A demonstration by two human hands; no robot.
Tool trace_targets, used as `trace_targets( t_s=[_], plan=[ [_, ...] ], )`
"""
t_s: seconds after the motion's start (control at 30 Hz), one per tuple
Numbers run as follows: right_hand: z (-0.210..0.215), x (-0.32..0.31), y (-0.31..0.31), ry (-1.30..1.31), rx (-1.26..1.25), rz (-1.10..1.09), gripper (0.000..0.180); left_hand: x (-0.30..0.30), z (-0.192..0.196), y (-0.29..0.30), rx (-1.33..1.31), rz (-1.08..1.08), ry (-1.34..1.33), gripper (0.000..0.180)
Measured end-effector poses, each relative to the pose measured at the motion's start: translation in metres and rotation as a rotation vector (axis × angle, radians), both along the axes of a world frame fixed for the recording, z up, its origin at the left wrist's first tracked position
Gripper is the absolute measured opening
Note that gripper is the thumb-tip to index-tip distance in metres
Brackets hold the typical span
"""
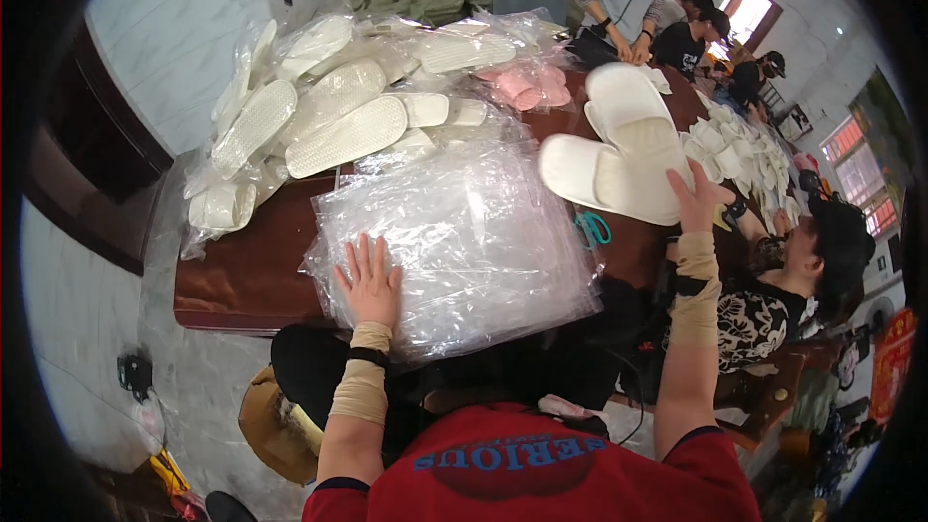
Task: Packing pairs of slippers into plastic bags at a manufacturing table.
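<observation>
A pair of white slide slippers [633,155] lies right of centre in the frame, fanned into a V. The upper slipper's long axis runs from the top of the frame down and slightly right; the other's runs from left to lower right. Their bare sole ends point to the top and to the left, and their banded parts overlap near the right hand [692,198]. That hand has its fingers partly extended and touches the slippers' right edge; whether it grips them cannot be told.

The left hand [371,282] is flat, fingers spread toward the top of the frame, pressing on a stack of clear plastic bags [483,232] at centre and gripping nothing. Teal scissor handles [592,229] show just below the slippers on the brown table [251,275]. Bagged white slippers [348,135] heap at upper left, with bagged pink slippers [527,87] at upper centre. A co-worker [759,324] in a black patterned top sits at right.
</observation>
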State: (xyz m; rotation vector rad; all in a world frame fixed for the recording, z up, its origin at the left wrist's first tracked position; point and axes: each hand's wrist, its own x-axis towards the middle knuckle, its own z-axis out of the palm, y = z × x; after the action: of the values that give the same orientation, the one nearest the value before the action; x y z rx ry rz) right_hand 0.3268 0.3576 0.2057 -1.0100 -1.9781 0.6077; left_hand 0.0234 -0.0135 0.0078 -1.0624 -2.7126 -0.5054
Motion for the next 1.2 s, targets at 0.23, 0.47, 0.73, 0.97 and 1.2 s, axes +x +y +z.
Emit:
trace_targets(
  t_s=[0.23, 0.47, 0.73, 0.97, 1.2],
  plan=[
    [-0.023, -0.111, -0.155, 0.489, -0.594, 0.632, 0.037, 0.001, 0.003, -0.003, -0.017, -0.046, 0.077, 0.065],
    [-0.191, -0.093, -0.072, 0.223, -0.975, 0.51, 0.04, 0.0, -0.001, 0.017, 0.024, -0.046, 0.002, 0.062],
    [-0.196, -0.103, -0.085, 0.238, -0.855, 0.478, 0.044, -0.027, -0.004, 0.001, 0.057, -0.101, -0.132, 0.06],
    [-0.186, -0.1, -0.087, 0.239, -0.825, 0.469, 0.044, 0.033, 0.074, 0.041, 0.314, -0.436, 0.035, 0.03],
    [-0.203, -0.103, -0.086, 0.208, -0.784, 0.407, 0.043, 0.086, 0.066, 0.106, 0.13, -0.335, -0.01, 0.03]
  ],
)
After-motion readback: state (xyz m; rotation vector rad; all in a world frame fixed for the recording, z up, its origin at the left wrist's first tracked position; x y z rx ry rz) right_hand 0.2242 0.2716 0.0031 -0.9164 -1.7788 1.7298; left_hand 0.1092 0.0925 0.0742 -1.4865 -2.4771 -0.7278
